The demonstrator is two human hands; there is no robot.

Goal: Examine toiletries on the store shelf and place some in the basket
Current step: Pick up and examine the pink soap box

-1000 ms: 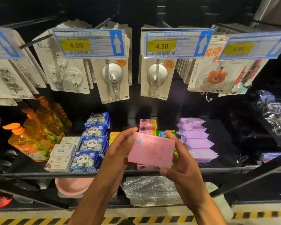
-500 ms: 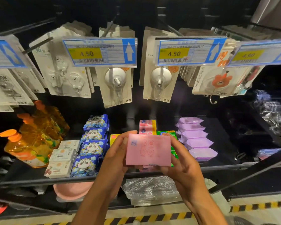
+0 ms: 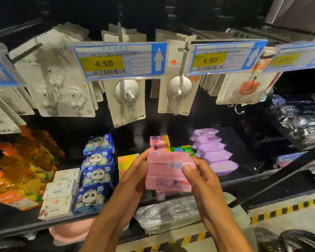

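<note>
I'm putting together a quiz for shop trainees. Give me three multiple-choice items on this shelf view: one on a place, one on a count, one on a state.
1. Where do the purple packs lie, seen from the pink pack?
A. one level below
B. to its left
C. to its right

2. How many blue panda packs are in the row?
A. two
B. four
C. seven

3. What is the state of the pink pack?
A. held in both hands
B. lying flat on the shelf
C. hanging from a hook

Answers:
1 C: they line up right of it on the same shelf.
2 B: four panda faces show from front to back.
3 A: the left hand and right hand grip its sides.
</note>
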